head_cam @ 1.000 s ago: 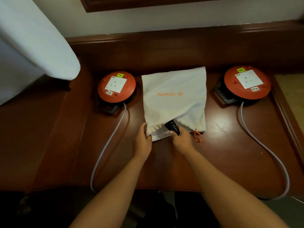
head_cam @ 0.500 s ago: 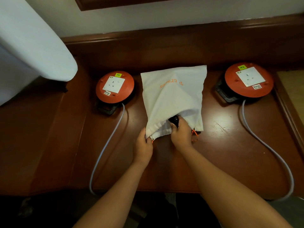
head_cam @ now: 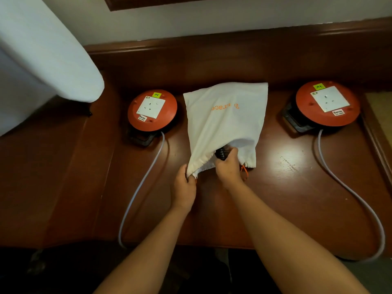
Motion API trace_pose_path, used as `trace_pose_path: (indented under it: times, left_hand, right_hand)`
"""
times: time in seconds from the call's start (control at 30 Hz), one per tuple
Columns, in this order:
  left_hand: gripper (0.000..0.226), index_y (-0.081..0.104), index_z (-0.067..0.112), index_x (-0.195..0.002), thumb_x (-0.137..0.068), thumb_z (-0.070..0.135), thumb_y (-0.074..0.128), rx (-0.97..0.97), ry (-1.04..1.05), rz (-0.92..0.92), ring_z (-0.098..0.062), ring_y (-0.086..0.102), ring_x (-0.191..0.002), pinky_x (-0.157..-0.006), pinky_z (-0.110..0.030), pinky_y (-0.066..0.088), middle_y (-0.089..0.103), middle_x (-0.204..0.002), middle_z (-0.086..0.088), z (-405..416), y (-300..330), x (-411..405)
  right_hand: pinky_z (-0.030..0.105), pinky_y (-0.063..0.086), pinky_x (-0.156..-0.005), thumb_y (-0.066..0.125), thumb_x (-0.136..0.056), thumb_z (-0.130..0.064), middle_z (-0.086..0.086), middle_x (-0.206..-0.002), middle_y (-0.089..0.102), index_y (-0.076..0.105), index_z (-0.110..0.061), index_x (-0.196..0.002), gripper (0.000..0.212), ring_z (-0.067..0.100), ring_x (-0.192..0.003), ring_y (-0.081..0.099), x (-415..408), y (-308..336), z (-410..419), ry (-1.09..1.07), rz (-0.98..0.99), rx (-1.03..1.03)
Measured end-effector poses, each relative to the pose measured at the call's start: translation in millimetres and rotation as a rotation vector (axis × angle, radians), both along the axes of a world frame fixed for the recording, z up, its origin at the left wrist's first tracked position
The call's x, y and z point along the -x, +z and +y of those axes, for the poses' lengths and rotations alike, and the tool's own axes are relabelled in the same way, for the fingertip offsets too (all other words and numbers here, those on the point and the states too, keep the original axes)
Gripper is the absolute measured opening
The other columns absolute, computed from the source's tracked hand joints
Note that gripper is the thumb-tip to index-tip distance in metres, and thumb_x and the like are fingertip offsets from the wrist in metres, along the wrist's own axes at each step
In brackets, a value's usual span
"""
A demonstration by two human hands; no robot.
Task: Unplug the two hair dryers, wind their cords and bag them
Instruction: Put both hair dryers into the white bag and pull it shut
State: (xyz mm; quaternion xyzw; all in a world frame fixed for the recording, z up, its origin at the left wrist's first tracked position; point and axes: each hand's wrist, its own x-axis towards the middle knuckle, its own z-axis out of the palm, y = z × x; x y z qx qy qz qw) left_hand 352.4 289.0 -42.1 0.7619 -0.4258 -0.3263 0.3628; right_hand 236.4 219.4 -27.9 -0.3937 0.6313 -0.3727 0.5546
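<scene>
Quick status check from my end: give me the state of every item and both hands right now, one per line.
White drawstring bag: lying on the desk, mouth held open.
Hair dryer: only its black ribbed end shows at the bag mouth.
Left hand: pinches the bag's mouth edge.
Right hand: grips the hair dryer.
Left cord reel: socket empty.
Right cord reel: socket empty.

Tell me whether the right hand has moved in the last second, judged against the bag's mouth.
Yes. The right hand, gripping the black dryer handle, has pushed farther into the white bag, away from the desk's near edge.
</scene>
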Motion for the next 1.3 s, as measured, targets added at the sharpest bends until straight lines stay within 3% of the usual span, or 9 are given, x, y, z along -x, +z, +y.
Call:
trace_pose_path:
  times: [0.2,0.43,0.5,0.63,0.73,0.97,1.07,1.17,1.3]
  left_hand:
    - [0.024,0.057,0.009,-0.119,-0.095,0.014,0.053,-0.097,0.037,-0.099,-0.023,0.059,-0.092,-0.073,-0.025,0.040,0.061,-0.109,-0.009,1,-12,-13]
    - [0.012,0.060,0.007,-0.102,-0.094,0.010,0.052,-0.035,0.008,-0.131,-0.021,0.058,-0.079,-0.064,-0.027,0.036,0.065,-0.091,-0.007,-9,1,-17]
    - [0.011,0.059,0.010,-0.095,-0.097,0.017,0.051,0.022,-0.034,-0.115,-0.021,0.059,-0.072,-0.061,-0.032,0.041,0.066,-0.081,-0.003,-3,3,-12]
    - [0.009,0.056,0.013,-0.088,-0.096,0.013,0.053,0.097,0.023,-0.129,-0.012,0.052,-0.060,-0.056,-0.027,0.034,0.056,-0.068,0.008,2,12,-13]
    - [0.012,0.054,0.017,-0.086,-0.095,0.010,0.053,0.105,0.041,-0.091,-0.003,0.051,-0.061,-0.054,-0.021,0.036,0.055,-0.068,0.011,5,14,-20]
    - [0.020,0.054,0.009,-0.110,-0.091,0.015,0.059,0.054,0.150,-0.132,-0.023,0.054,-0.095,-0.075,-0.026,0.040,0.054,-0.107,-0.007,9,3,-16]
    - [0.026,0.050,0.015,-0.106,-0.082,0.020,0.054,0.233,-0.093,-0.567,-0.026,0.047,-0.100,-0.085,-0.035,0.042,0.042,-0.114,-0.008,19,-7,-8]
    - [0.034,0.052,0.015,-0.109,-0.074,0.016,0.051,0.307,-0.386,-0.602,-0.026,0.044,-0.107,-0.091,-0.039,0.041,0.043,-0.118,-0.008,26,-33,14]
    - [0.061,0.038,0.011,-0.144,-0.086,0.020,0.057,-0.089,-0.601,-0.634,-0.024,0.021,-0.142,-0.114,-0.044,0.028,0.031,-0.153,-0.007,-6,-46,38]
  right_hand:
    - [0.020,0.044,-0.095,0.057,-0.080,0.009,0.002,-0.124,0.058,0.047,-0.011,-0.131,0.055,0.009,-0.110,0.057,1,-8,11,0.319,0.027,0.150]
    - [0.024,0.054,-0.052,0.052,-0.094,-0.003,0.018,-0.096,0.065,0.051,-0.009,-0.103,0.012,0.017,-0.059,0.065,-19,-7,20,0.095,-0.068,0.026]
    - [0.026,0.057,-0.060,0.053,-0.093,-0.005,0.009,-0.094,0.068,0.055,-0.014,-0.101,0.013,0.015,-0.068,0.067,-27,0,18,0.060,-0.052,0.114]
    - [0.004,0.046,-0.067,0.052,-0.092,-0.004,-0.001,-0.096,0.065,0.061,-0.009,-0.110,0.020,0.012,-0.087,0.064,-35,1,19,-0.061,0.069,0.170]
    - [0.029,0.057,-0.080,0.044,-0.096,-0.005,-0.005,-0.092,0.065,0.056,-0.008,-0.128,0.033,0.012,-0.078,0.067,-21,-6,20,-0.391,-0.081,0.041]
    - [0.025,0.056,-0.068,0.048,-0.098,-0.005,0.006,-0.092,0.064,0.052,-0.002,-0.125,0.028,0.014,-0.067,0.064,-14,-1,9,-0.280,-0.257,-0.085]
    - [0.026,0.053,-0.060,0.049,-0.097,-0.007,0.008,-0.081,0.064,0.054,-0.004,-0.118,0.021,0.017,-0.061,0.060,-4,3,6,-0.214,-0.209,-0.116]
    - [0.028,0.042,-0.046,0.050,-0.097,-0.013,0.005,-0.074,0.060,0.059,-0.013,-0.107,0.013,0.016,-0.050,0.049,16,0,5,-0.085,-0.039,-0.075]
    - [0.031,0.036,-0.054,0.049,-0.098,-0.017,0.000,-0.065,0.051,0.067,-0.013,-0.101,0.019,0.012,-0.054,0.040,33,0,3,0.004,0.015,0.016]
